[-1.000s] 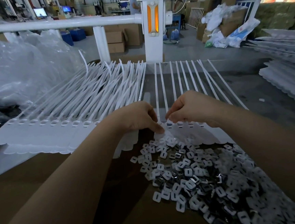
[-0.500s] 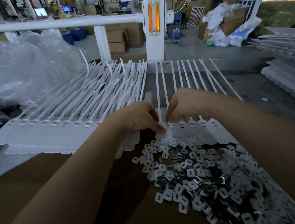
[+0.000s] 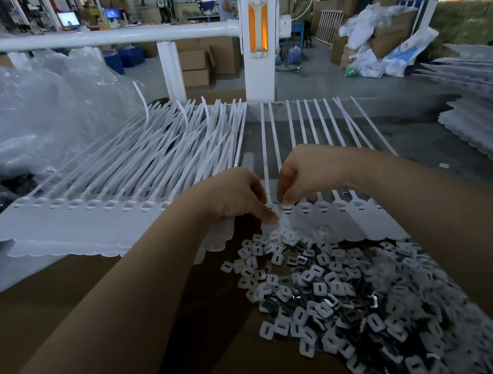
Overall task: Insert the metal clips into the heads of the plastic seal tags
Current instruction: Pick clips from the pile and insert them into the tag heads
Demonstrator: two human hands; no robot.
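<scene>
A joined strip of white plastic seal tags lies in front of me, tails pointing away. A heap of small clips, white squares with metal inserts, covers the brown table below it. My left hand pinches a small white piece at the strip's leftmost heads. My right hand hovers with fingertips pinched together over the second tag head; what it pinches is too small to make out. Another, much thicker stack of tag strips lies to the left.
Crumpled clear plastic bags pile up at the far left. More stacked tag strips sit at the right. A white rail and post stand behind the table. Cardboard boxes and a person are in the background.
My right hand has lifted and drawn left, uncovering the row of tag heads on the right. My left hand has stayed at the strip's left end.
</scene>
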